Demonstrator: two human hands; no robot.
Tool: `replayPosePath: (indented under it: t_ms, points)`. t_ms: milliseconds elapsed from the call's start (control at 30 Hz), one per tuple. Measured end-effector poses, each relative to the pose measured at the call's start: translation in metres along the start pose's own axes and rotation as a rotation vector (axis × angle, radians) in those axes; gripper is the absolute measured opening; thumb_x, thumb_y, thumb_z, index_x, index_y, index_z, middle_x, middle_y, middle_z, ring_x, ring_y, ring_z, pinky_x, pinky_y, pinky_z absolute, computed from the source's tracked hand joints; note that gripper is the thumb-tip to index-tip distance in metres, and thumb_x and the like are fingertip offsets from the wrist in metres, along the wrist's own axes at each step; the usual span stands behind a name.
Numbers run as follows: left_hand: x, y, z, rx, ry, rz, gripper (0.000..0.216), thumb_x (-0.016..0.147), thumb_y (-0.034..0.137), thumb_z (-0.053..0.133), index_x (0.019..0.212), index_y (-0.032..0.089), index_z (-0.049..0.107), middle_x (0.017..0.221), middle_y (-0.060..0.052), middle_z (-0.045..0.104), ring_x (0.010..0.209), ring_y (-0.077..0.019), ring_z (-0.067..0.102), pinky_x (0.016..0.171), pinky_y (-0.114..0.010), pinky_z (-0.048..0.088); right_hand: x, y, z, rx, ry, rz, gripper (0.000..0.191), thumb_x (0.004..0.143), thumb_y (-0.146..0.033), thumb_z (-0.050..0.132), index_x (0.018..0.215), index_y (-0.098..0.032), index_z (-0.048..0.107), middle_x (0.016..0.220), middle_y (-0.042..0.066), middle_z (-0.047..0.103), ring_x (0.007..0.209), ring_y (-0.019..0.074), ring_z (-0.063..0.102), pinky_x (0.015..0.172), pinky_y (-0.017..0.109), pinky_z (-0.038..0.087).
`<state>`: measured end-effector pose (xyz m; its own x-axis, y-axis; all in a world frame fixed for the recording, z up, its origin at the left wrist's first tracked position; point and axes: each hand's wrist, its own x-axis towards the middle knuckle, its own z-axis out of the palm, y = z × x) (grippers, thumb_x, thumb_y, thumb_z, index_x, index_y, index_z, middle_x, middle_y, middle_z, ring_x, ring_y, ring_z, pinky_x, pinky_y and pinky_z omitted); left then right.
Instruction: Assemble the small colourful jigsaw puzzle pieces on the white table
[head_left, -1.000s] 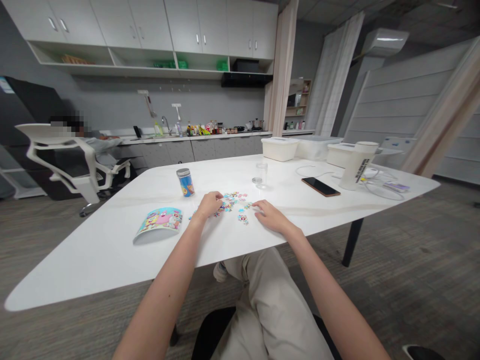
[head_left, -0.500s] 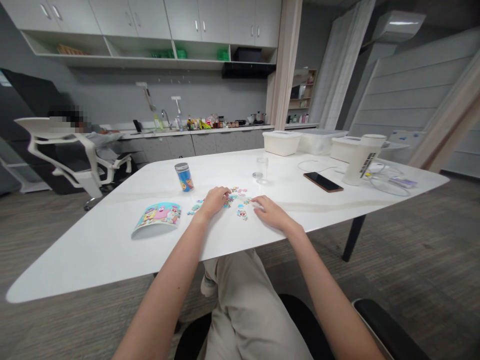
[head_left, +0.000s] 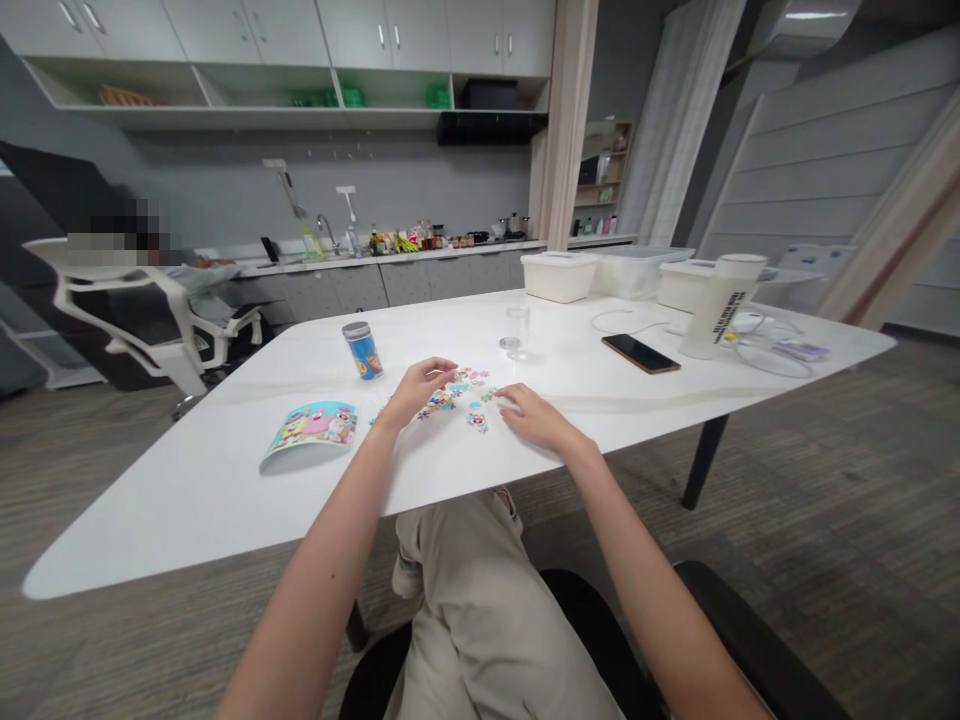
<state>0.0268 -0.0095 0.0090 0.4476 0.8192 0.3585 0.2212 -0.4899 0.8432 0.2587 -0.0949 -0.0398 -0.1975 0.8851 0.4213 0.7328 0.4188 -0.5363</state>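
Small colourful jigsaw puzzle pieces (head_left: 441, 403) lie scattered on the white table (head_left: 570, 440) in front of me. My left hand (head_left: 421, 388) hovers over the left part of them, fingers loosely bent and a gap showing between thumb and fingers. No piece can be made out in it. On the right, my right hand (head_left: 536, 415) rests with its fingers apart, fingertips at the edge of the pieces. A small joined cluster of pieces (head_left: 477, 420) sits between the hands. Left of them lies a curved cartoon picture sheet (head_left: 311, 430).
A blue canister with a metallic lid (head_left: 362, 352) stands behind my left hand. Farther back are a clear jar (head_left: 517, 328), a phone (head_left: 641, 353), a white tumbler (head_left: 724, 305), cables and white boxes (head_left: 559, 277). Someone sits in a white chair (head_left: 127, 300) at the left.
My left hand has lifted slightly and moved a little left, uncovering more pieces, its thumb and fingers more apart. My right hand stays beside the pieces. The view has shifted slightly.
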Motion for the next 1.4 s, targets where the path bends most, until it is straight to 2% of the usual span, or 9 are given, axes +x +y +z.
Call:
replayPosePath:
  t_ms: [167,333,433,533,667,800,1000,1233,1400]
  points:
    - [-0.002,0.007,0.003,-0.090,-0.058,-0.042,0.030,0.073,0.041,0.066,0.088,0.016,0.061,0.080,-0.003,0.067,0.074,-0.0142,0.061,0.064,-0.025,0.044,0.000,-0.002,-0.002,0.019,-0.005,0.025,0.032,0.088,-0.018,0.052,0.119,-0.018,0.059,0.122,0.010,0.059,0.117,0.0206,0.055,0.106,0.037,0.040]
    - [-0.006,0.007,0.007,-0.194,-0.305,-0.076,0.020,0.065,0.029,0.072,0.075,0.015,0.062,0.082,-0.002,0.066,0.081,-0.0146,0.062,0.074,-0.027,0.045,0.002,0.001,-0.003,0.037,-0.008,0.063,0.032,0.087,-0.017,0.053,0.118,-0.016,0.059,0.122,0.012,0.059,0.115,0.0210,0.056,0.104,0.038,0.042]
    - [-0.009,0.009,0.009,-0.209,-0.460,-0.102,0.022,0.063,0.028,0.077,0.075,0.014,0.065,0.083,-0.003,0.067,0.082,-0.0149,0.062,0.080,-0.029,0.046,0.003,0.005,-0.002,0.056,-0.002,0.056,0.031,0.086,-0.016,0.054,0.117,-0.018,0.059,0.121,0.010,0.059,0.113,0.0198,0.057,0.104,0.038,0.043]
    - [-0.010,0.011,0.008,-0.176,-0.538,-0.089,0.024,0.064,0.031,0.079,0.075,0.014,0.068,0.083,-0.003,0.069,0.081,-0.0141,0.062,0.080,-0.028,0.046,0.003,0.008,-0.002,0.067,0.013,0.061,0.031,0.086,-0.017,0.055,0.116,-0.019,0.059,0.119,0.009,0.059,0.110,0.0192,0.059,0.102,0.038,0.044]
    - [-0.009,0.013,0.003,-0.069,-0.582,-0.049,0.024,0.067,0.035,0.079,0.074,0.013,0.070,0.081,-0.004,0.069,0.077,-0.0130,0.061,0.076,-0.025,0.045,0.003,0.007,-0.003,0.063,0.009,0.087,0.030,0.088,-0.019,0.054,0.117,-0.017,0.059,0.121,0.011,0.059,0.108,0.0195,0.060,0.102,0.038,0.045]
    - [-0.009,0.014,-0.001,-0.002,-0.615,-0.060,0.027,0.069,0.036,0.078,0.082,0.014,0.072,0.081,-0.004,0.071,0.075,-0.0130,0.061,0.072,-0.025,0.045,0.003,0.007,-0.004,0.055,0.015,0.085,0.028,0.088,-0.019,0.055,0.116,-0.017,0.059,0.119,0.010,0.060,0.105,0.0187,0.061,0.101,0.038,0.045]
    - [-0.008,0.015,0.002,0.102,-0.711,0.063,0.025,0.074,0.035,0.074,0.091,0.016,0.073,0.091,-0.006,0.074,0.079,-0.0134,0.064,0.072,-0.023,0.046,0.003,0.007,-0.004,0.055,0.030,0.068,0.027,0.087,-0.018,0.054,0.113,-0.018,0.060,0.117,0.010,0.060,0.105,0.0180,0.061,0.103,0.038,0.045]
    - [-0.009,0.014,0.003,-0.017,-0.632,-0.005,0.043,0.069,0.031,0.081,0.106,0.015,0.065,0.083,-0.006,0.074,0.073,-0.0145,0.069,0.071,-0.025,0.050,0.001,0.002,-0.006,0.053,0.023,0.072,0.027,0.087,-0.020,0.054,0.114,-0.018,0.059,0.118,0.010,0.060,0.106,0.0189,0.061,0.103,0.039,0.045]
    - [-0.009,0.009,0.002,-0.073,-0.614,-0.023,0.043,0.071,0.030,0.079,0.107,0.014,0.064,0.093,-0.010,0.076,0.080,-0.0165,0.071,0.074,-0.026,0.052,0.000,0.002,-0.007,0.053,0.024,0.052,0.027,0.087,-0.020,0.053,0.113,-0.020,0.059,0.118,0.009,0.059,0.106,0.0194,0.061,0.103,0.040,0.045]
